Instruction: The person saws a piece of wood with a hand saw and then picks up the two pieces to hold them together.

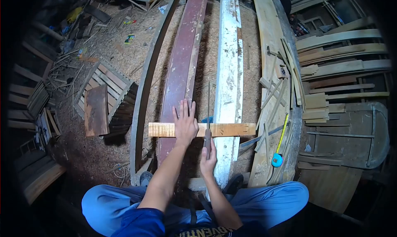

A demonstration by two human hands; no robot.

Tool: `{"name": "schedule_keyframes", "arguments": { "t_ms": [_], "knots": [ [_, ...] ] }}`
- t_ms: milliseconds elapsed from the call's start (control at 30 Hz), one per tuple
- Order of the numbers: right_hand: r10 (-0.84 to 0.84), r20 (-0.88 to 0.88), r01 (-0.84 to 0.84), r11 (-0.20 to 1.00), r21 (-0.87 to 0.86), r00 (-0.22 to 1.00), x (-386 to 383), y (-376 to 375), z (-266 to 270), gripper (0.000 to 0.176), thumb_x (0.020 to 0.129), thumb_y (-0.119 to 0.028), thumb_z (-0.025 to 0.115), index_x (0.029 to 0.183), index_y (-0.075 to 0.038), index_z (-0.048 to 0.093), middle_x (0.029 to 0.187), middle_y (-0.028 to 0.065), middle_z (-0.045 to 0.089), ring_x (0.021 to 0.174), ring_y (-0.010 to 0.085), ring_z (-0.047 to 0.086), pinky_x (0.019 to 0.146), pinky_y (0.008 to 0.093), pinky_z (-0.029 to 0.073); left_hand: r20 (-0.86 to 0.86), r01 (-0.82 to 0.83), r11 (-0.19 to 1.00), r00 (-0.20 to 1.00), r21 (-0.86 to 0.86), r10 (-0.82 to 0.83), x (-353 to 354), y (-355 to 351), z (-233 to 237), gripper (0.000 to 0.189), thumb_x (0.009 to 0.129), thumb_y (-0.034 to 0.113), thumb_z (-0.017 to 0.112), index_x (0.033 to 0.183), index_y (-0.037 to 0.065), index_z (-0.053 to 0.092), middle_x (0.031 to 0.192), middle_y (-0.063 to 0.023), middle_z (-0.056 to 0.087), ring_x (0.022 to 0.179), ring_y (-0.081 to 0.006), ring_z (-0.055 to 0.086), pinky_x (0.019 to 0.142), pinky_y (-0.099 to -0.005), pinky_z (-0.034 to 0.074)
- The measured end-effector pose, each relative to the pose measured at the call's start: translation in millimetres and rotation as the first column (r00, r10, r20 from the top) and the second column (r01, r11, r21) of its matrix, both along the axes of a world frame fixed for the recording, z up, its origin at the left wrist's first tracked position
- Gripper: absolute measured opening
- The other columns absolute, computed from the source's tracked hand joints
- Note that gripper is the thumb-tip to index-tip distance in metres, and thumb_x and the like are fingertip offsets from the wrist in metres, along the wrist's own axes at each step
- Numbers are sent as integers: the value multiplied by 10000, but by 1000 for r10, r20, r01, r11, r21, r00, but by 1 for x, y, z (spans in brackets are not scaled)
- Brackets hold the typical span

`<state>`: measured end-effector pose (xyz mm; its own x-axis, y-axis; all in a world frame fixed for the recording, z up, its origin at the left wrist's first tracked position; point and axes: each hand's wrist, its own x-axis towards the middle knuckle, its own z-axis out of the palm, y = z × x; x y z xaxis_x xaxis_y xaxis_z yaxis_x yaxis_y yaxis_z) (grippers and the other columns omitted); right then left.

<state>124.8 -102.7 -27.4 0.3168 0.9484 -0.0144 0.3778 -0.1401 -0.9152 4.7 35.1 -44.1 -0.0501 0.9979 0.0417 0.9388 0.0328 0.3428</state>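
Note:
A light wooden board lies crosswise over a dark red plank and a white, chipped plank. My left hand presses on the board near its left part, palm down with fingers spread forward. Closed around the handle of a thin-bladed saw, my right hand is just on the near side of the board. The saw blade points away from me and crosses the board between the two planks. Whether it has cut into the wood cannot be made out.
To the right, a pale plank bears wood strips and a blue tape measure with its yellow tape out. A slatted wooden piece stands at the left. Stacked curved boards lie far right. Shavings cover the floor.

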Motion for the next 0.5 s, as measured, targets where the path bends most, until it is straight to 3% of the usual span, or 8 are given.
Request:
{"name": "schedule_keyframes", "arguments": {
  "t_ms": [167,333,400,500],
  "knots": [
    [19,73,-9,992,-129,997,15,-49,74,485,1067,-205,597,1481,41,545,1348,258,683,1221,332,688,1040,389,509,11,-5,999,1000,50,4,3,-5,-3,720,915,199,532,1615,100,394,1686,-223,319,1601,-338,236,1298,-611,81],
    [80,91,-57,970,-236,993,34,-30,170,441,1073,-208,569,1427,53,594,1295,286,698,1214,344,702,1029,398,518,45,-6,999,999,41,4,3,-5,-1,720,919,199,529,1614,74,389,1691,-229,304,1596,-347,246,1304,-600,70],
    [83,95,-56,963,-263,992,37,-10,171,430,1072,-216,565,1402,55,612,1226,310,710,1193,386,704,1022,405,526,35,2,1000,999,30,-4,6,-6,1,726,920,199,531,1618,70,379,1692,-230,301,1596,-345,245,1304,-599,70],
    [92,130,-50,955,-292,987,18,56,100,423,1064,-214,557,1395,41,621,1092,346,718,1058,450,730,922,466,572,-16,21,1000,1000,17,-20,6,-11,-2,743,923,198,530,1630,62,346,1700,-214,295,1599,-340,238,1305,-595,71]
  ]
}}
